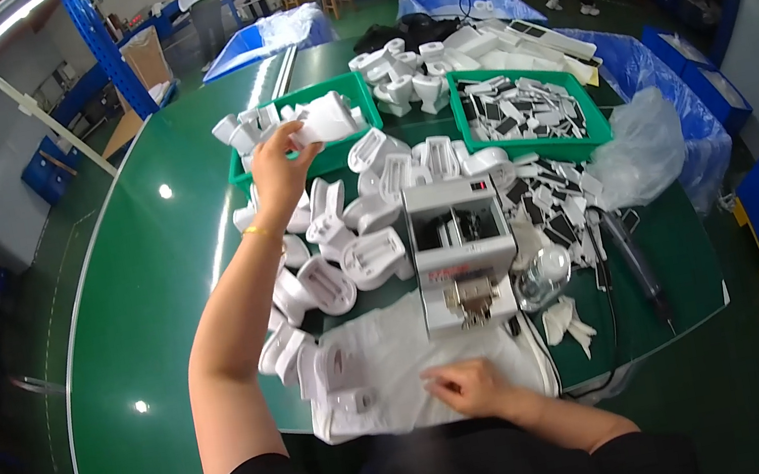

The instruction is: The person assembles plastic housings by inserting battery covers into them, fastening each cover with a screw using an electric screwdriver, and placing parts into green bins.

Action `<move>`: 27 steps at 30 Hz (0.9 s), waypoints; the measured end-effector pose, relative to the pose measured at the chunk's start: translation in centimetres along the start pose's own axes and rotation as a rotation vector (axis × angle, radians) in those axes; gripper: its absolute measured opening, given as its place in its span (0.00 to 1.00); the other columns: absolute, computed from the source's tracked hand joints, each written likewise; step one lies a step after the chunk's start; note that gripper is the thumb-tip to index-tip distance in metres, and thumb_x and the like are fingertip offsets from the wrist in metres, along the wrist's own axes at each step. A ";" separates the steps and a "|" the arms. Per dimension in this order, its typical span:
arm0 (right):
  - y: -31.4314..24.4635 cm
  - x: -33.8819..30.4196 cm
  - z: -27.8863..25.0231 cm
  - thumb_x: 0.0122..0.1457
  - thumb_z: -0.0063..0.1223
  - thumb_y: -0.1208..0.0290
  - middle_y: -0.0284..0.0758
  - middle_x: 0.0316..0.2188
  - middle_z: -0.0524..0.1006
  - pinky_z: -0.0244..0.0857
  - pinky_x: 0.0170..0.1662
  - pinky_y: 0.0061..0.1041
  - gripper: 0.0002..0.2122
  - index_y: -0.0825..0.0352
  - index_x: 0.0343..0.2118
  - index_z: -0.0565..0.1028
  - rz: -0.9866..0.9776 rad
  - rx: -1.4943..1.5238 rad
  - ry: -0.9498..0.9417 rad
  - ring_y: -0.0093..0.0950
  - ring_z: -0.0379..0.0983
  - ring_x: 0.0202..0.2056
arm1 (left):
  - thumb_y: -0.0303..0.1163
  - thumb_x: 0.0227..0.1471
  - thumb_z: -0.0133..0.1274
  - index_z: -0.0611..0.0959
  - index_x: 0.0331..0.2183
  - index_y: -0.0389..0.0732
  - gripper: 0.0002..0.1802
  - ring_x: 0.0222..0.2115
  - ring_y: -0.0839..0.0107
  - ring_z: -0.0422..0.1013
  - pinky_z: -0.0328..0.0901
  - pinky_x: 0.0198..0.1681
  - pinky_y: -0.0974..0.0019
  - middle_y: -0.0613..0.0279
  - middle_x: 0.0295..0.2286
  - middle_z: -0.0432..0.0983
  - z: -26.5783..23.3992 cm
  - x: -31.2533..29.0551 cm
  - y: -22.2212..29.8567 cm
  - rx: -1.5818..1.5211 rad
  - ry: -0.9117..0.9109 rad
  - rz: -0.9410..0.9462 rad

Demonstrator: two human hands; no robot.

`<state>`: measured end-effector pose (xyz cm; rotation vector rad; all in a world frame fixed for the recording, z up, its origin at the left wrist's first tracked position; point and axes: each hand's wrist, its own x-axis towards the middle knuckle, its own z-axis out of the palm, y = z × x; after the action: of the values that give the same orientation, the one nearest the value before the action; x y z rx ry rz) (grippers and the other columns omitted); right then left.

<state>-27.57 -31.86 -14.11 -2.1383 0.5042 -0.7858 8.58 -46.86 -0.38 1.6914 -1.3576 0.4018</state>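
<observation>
My left hand [278, 172] reaches out over a green bin [365, 89] at the far left. Its thumb and fingers close on the edge of a white plastic housing [326, 117], held above other white parts in that bin. My right hand [465, 386] rests on a white cloth [396, 335] at the table's near edge. Its fingers are curled, with nothing visible in them. Beyond the right hand stands a grey-white machine [465, 253] with a metal mechanism at its front. Several curved white housings [374, 258] with oval recesses lie left of the machine.
A second green bin [536, 150] holds small white and black pieces, and more spill beside it. Right of the machine are a clear jar [544, 277], a corded electric screwdriver [632, 260] and a clear plastic bag [641, 148]. Two people stand in the background.
</observation>
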 end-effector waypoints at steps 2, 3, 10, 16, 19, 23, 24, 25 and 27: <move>0.1 -0.2 -0.2 0.57 0.61 0.67 0.35 0.23 0.80 0.70 0.28 0.27 0.08 0.63 0.37 0.82 0.043 0.082 -0.035 0.30 0.77 0.22 | 0.38 0.40 0.67 0.83 0.40 0.51 0.20 0.35 0.60 0.73 0.64 0.43 0.55 0.65 0.28 0.80 3.2 3.0 -1.8 0.161 -0.017 0.123; 0.3 -0.2 -0.2 0.57 0.61 0.66 0.34 0.23 0.80 0.70 0.28 0.27 0.09 0.63 0.37 0.82 0.038 0.128 -0.034 0.29 0.76 0.21 | 0.38 0.41 0.66 0.83 0.40 0.52 0.20 0.36 0.61 0.73 0.62 0.45 0.55 0.66 0.29 0.80 4.9 4.4 -2.3 0.250 -0.024 0.182; 0.9 0.2 -1.3 0.58 0.61 0.70 0.35 0.29 0.81 0.71 0.34 0.22 0.08 0.64 0.40 0.81 0.278 0.226 -0.215 0.25 0.79 0.30 | 0.32 0.55 0.46 0.80 0.40 0.54 0.11 0.39 0.66 0.73 0.60 0.50 0.57 0.70 0.31 0.77 14.4 11.5 -4.6 0.782 -0.183 0.539; 0.8 0.0 -0.9 0.57 0.62 0.66 0.35 0.28 0.81 0.71 0.32 0.26 0.08 0.62 0.37 0.81 0.282 0.326 -0.122 0.30 0.79 0.28 | 0.28 0.55 0.44 0.69 0.58 0.57 0.29 0.58 0.55 0.63 0.59 0.58 0.52 0.57 0.55 0.69 15.7 10.3 -7.5 0.645 -0.094 0.227; 0.9 0.0 -1.0 0.56 0.63 0.66 0.34 0.26 0.81 0.70 0.30 0.24 0.08 0.63 0.36 0.81 0.191 0.261 -0.131 0.29 0.78 0.27 | 0.23 0.51 0.45 0.65 0.62 0.57 0.36 0.60 0.52 0.60 0.58 0.60 0.51 0.54 0.59 0.64 11.7 9.3 -7.0 0.451 -0.206 0.172; 0.3 -0.1 -0.5 0.55 0.63 0.70 0.37 0.24 0.79 0.69 0.30 0.28 0.07 0.66 0.34 0.81 0.096 0.146 -0.079 0.32 0.77 0.25 | 0.18 0.47 0.50 0.67 0.60 0.50 0.37 0.57 0.51 0.63 0.59 0.60 0.55 0.51 0.57 0.66 0.6 4.1 -3.8 0.184 -0.311 0.155; 0.2 0.0 -0.4 0.54 0.63 0.71 0.37 0.24 0.79 0.68 0.28 0.26 0.07 0.67 0.33 0.81 0.061 0.105 -0.065 0.29 0.75 0.23 | 0.20 0.47 0.54 0.68 0.60 0.50 0.37 0.57 0.52 0.63 0.59 0.61 0.55 0.53 0.57 0.67 -2.9 2.2 -3.2 0.167 -0.358 0.125; 0.1 0.0 -0.3 0.54 0.63 0.72 0.37 0.23 0.79 0.67 0.26 0.24 0.06 0.67 0.33 0.81 0.028 0.068 -0.053 0.27 0.74 0.22 | 0.23 0.49 0.56 0.69 0.58 0.50 0.34 0.56 0.52 0.64 0.61 0.59 0.54 0.54 0.55 0.68 -6.4 0.0 -2.9 0.219 -0.384 0.124; 0.1 0.0 -0.3 0.55 0.62 0.73 0.37 0.25 0.79 0.67 0.28 0.22 0.06 0.69 0.33 0.81 0.108 0.121 -0.090 0.23 0.74 0.23 | 0.24 0.50 0.56 0.69 0.58 0.51 0.33 0.56 0.53 0.64 0.60 0.60 0.55 0.55 0.55 0.68 -14.3 -4.6 -2.2 0.281 -0.471 0.063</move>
<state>-27.75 -32.11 -14.08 -2.0076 0.5071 -0.6410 12.90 -32.70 3.09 2.0661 -1.7614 0.2438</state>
